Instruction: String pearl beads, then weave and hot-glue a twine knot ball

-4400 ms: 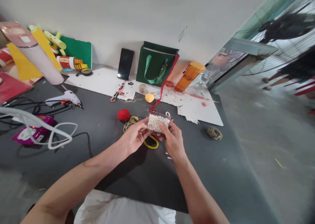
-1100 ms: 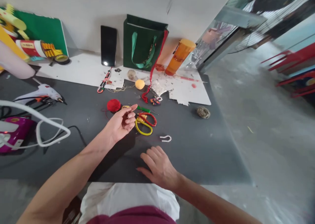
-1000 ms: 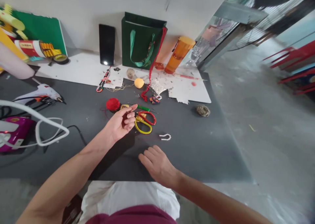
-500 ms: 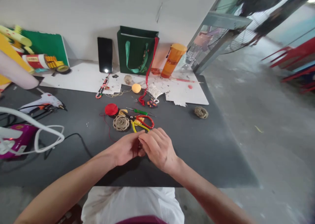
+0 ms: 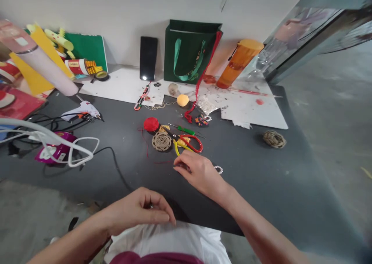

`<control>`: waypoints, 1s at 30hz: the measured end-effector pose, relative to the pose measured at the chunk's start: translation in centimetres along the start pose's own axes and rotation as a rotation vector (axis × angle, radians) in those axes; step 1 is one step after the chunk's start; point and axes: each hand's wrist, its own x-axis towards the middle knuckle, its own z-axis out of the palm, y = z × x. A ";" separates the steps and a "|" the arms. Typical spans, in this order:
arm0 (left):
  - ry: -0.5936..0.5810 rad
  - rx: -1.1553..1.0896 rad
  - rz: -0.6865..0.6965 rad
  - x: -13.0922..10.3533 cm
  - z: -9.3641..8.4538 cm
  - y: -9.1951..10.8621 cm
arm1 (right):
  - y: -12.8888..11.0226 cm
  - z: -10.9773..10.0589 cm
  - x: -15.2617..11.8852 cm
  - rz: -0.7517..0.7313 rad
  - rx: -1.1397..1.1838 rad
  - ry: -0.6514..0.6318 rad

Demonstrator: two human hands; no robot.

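Worktop, dark grey: at left, white glue gun, purple device; centre, red yarn ball, beige crocheted rosette, green-handled tool, scissors with red and yellow handles; at right, coiled twine bundle; far side, white board.

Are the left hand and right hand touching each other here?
Apart. The head view shows bare dark tabletop between the left hand, low at the near edge, and the right hand, higher up by the scissors' red handle.
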 end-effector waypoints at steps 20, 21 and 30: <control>0.108 -0.607 -0.007 3.5 1.5 -1.2 | -2.7 -0.4 -4.2 0.007 0.258 -0.030; 0.122 -0.635 0.013 3.8 1.7 -1.2 | -2.9 -0.5 -4.5 -0.006 0.272 -0.029; 0.321 -0.846 0.165 4.0 0.1 -0.2 | -2.1 -0.3 -6.1 0.025 0.232 -0.060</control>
